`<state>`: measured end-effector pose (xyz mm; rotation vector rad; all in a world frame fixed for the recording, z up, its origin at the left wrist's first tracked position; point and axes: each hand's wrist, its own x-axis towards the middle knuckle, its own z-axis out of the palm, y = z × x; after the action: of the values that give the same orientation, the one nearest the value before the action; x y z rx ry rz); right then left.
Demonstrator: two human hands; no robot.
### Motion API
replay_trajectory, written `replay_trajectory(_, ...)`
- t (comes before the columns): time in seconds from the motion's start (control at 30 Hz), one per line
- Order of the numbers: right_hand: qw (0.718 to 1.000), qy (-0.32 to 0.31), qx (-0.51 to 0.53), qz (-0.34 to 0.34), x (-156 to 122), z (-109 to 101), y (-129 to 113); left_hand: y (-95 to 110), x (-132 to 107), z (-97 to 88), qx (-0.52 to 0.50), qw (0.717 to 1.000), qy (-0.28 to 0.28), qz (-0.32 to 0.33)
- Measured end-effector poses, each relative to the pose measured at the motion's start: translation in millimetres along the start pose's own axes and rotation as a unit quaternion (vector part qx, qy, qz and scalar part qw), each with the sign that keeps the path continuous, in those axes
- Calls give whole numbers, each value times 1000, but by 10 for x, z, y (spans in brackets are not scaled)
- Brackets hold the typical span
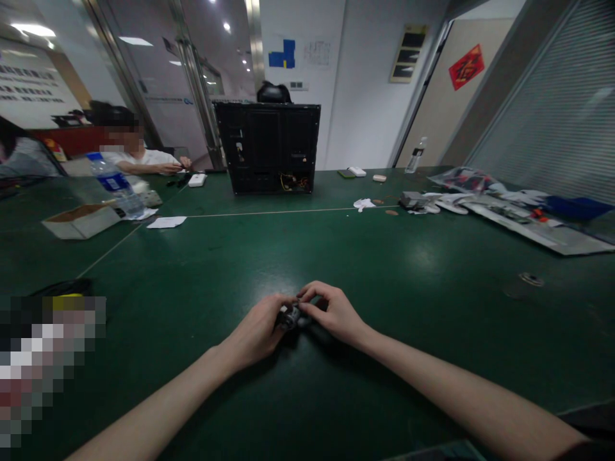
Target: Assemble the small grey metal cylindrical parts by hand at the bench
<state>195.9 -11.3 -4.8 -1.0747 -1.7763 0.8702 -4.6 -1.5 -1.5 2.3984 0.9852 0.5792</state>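
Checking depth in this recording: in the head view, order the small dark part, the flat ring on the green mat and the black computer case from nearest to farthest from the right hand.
From the right hand:
1. small dark part, centre, at its fingertips
2. flat ring, off to the right on the green mat
3. black computer case, far side of the mat, ahead

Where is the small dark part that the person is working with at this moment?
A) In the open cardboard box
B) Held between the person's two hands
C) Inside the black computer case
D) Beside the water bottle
B. The left hand and the right hand both close around the small dark part, over the green table.
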Motion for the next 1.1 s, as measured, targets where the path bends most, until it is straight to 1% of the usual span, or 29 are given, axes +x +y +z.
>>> replay_trajectory(0.1,1000,-1,3,9,-2,-1,-12,5,7,-12,16,1000,-2,6)
replay_trajectory(0.3,999,5,17,34,-13,35,14,-56,8,28,59,997,-4,42)
replay_trajectory(0.5,998,-4,37,53,-17,67,34,-62,21,45,84,995,10,45)
replay_trajectory(0.83,999,-4,10,51,-11,37,-5,-43,19,23,92,994,29,43)
replay_trajectory(0.93,999,-3,-7,34,-19,17,-38,-40,18,12,83,995,34,41)
replay_trajectory(1.1,996,0,-76,-36,-28,-4,-19,-24,20,-3,75,996,43,32)
